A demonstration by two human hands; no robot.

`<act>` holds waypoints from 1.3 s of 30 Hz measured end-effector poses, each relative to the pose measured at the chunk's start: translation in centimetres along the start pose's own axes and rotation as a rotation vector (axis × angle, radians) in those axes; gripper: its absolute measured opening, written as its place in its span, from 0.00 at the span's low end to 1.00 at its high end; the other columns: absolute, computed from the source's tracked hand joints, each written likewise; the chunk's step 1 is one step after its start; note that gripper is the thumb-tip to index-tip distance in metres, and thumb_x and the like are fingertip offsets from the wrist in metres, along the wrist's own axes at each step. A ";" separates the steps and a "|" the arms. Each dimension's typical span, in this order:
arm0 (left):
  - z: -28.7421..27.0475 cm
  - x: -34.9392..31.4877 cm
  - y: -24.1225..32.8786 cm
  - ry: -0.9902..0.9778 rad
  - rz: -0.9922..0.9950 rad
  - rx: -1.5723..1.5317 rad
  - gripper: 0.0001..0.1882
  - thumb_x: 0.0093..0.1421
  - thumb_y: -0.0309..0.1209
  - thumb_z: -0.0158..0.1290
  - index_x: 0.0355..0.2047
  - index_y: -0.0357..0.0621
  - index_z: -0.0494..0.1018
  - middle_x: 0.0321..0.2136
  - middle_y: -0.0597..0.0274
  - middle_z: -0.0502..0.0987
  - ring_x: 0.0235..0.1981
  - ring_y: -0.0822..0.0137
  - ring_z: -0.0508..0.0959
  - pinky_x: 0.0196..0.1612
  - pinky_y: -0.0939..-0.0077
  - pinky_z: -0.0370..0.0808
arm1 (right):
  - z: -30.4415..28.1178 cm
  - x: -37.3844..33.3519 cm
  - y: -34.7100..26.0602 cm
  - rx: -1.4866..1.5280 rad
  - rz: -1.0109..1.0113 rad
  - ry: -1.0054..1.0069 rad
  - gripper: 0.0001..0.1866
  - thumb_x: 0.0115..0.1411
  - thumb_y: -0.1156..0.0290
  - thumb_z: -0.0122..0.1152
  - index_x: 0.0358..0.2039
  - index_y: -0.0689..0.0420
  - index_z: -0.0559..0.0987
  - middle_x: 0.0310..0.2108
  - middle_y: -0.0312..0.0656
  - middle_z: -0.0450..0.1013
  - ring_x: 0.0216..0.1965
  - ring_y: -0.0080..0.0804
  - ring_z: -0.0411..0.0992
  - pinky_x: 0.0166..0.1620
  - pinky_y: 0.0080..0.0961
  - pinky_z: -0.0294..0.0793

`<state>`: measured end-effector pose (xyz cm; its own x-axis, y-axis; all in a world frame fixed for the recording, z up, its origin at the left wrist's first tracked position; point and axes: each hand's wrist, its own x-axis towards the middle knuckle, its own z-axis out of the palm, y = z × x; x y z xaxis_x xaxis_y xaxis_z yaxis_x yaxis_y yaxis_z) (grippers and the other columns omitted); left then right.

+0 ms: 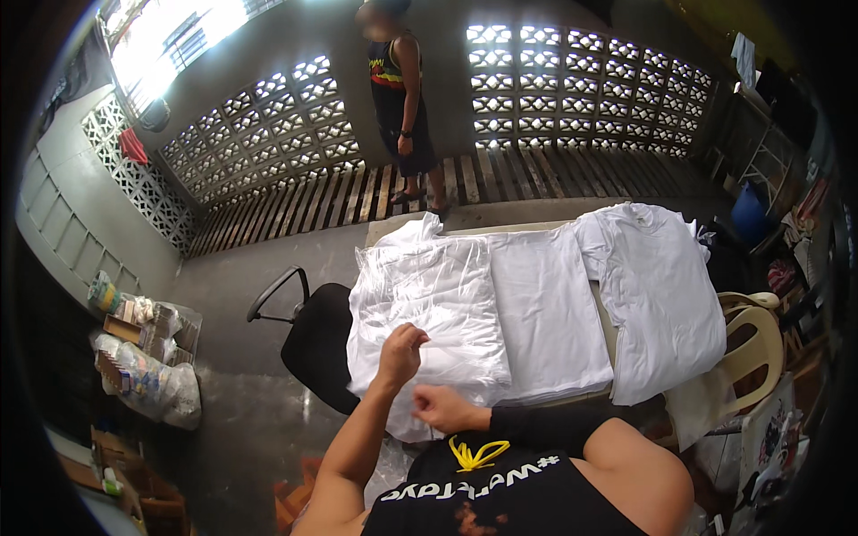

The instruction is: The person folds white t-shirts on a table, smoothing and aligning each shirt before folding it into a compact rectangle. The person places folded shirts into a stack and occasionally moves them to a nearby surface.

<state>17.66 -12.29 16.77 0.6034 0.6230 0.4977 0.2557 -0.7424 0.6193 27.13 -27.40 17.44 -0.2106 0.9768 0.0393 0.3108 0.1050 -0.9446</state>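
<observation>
While a black chair [323, 348] stands left of the bench [605, 308], plastic-wrapped white shirts [429, 290] cover its left end. Over them the left hand [402, 355] has curled fingers, as does the right hand [444, 409], nearer and right; whether either grip pinches plastic, I cannot tell. Farther right lie a flat white stack [547, 313] and a white shirt pile [661, 304].

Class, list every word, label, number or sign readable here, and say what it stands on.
Wearer's black top: white lettering, not copied here.
Dark top on the standing person: coloured print, too blurred to read.
Bagged items, left: any labels too small to read.
White garments: none visible.
</observation>
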 end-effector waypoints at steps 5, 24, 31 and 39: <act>-5.7 0.5 3.1 0.172 0.040 0.076 0.04 0.54 0.17 0.57 0.26 0.36 0.73 0.23 0.54 0.72 0.25 0.53 0.73 0.29 0.64 0.70 | -2.3 0.1 -4.9 0.295 -0.352 -0.612 0.10 0.60 0.69 0.64 0.37 0.60 0.77 0.25 0.40 0.75 0.27 0.30 0.73 0.34 0.29 0.74; -1.7 -28.2 -0.9 -0.287 -1.257 0.073 0.19 0.50 0.35 0.62 0.42 0.41 0.78 0.26 0.52 0.78 0.37 0.50 0.80 0.44 0.66 0.75 | -15.3 12.1 16.2 -0.824 0.436 -0.165 0.22 0.55 0.53 0.60 0.46 0.52 0.81 0.53 0.50 0.72 0.56 0.47 0.68 0.54 0.47 0.70; -2.7 -30.3 -0.5 0.321 -1.326 0.511 0.27 0.56 0.40 0.60 0.51 0.36 0.71 0.40 0.47 0.77 0.46 0.45 0.78 0.52 0.49 0.73 | -18.6 18.2 18.4 -0.983 0.217 0.417 0.24 0.60 0.52 0.55 0.48 0.58 0.76 0.53 0.50 0.71 0.58 0.51 0.66 0.55 0.54 0.67; 5.4 -31.7 -4.4 0.625 -1.323 -1.191 0.25 0.62 0.32 0.55 0.57 0.33 0.65 0.48 0.46 0.76 0.49 0.50 0.78 0.50 0.51 0.78 | -21.3 21.9 21.8 -1.222 0.315 0.096 0.18 0.64 0.56 0.50 0.41 0.57 0.77 0.38 0.55 0.77 0.42 0.56 0.75 0.44 0.54 0.73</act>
<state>1.48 -30.14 -5.03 0.0873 0.7647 -0.6385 -0.4892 0.5912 0.6412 49.04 0.26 4.60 0.0802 0.9950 -0.0600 0.9968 -0.0805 -0.0030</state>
